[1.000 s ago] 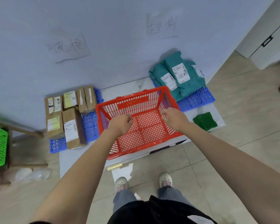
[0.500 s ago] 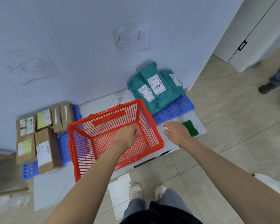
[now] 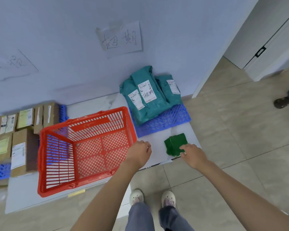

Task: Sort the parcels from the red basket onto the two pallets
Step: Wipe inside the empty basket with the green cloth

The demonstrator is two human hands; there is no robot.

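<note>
Basket status: red basket [image 3: 86, 147] at centre-left of frame shows only bare mesh floor; no parcels visible inside. Brown cardboard parcels [image 3: 18, 135] sit on the blue pallet [image 3: 63, 112] at left edge; teal mailer parcels [image 3: 148, 95] are stacked on the second blue pallet [image 3: 165, 120] at upper centre-right. Sorting judged essentially done. Key relation: a small green block [image 3: 175, 145] lies on the white floor sheet [image 3: 40, 194], right of the basket, below the teal stack. Right hand [image 3: 191, 153] is nearer, fingers extended and touching the block's near edge, not closed round it. Left hand [image 3: 139, 151] hangs loosely curled beside the basket's right rim, holding nothing. Block's long axis unclear.
</note>
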